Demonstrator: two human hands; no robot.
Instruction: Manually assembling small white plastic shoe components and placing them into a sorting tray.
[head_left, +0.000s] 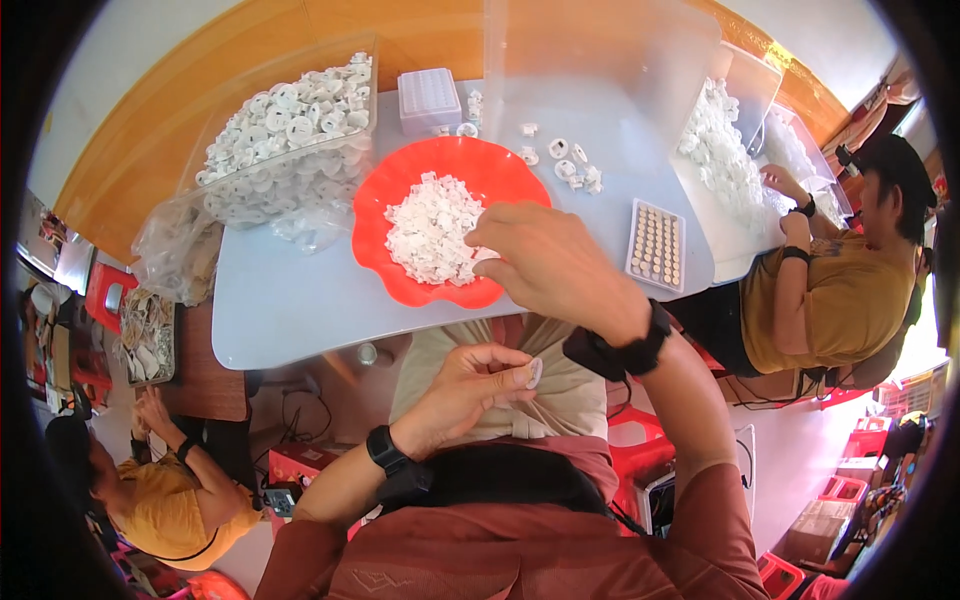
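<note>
My left hand (465, 388) is in front of my lap, below the table edge. It pinches a small round white plastic part (535, 373) between thumb and fingertips. My right hand (560, 262) reaches over the right side of a red scalloped bowl (395, 170). A heap of small white plastic pieces (430, 230) lies in that bowl. My right thumb and forefinger close around a small white piece (487, 255) at the heap's right edge. The fingertips partly cover this piece.
A clear bin (290, 160) of round white parts stands back left, beside a white box (430, 98). Loose white parts (572, 170) and a tray of small round pieces (656, 246) lie right. Co-workers sit right (840, 290) and lower left (180, 510).
</note>
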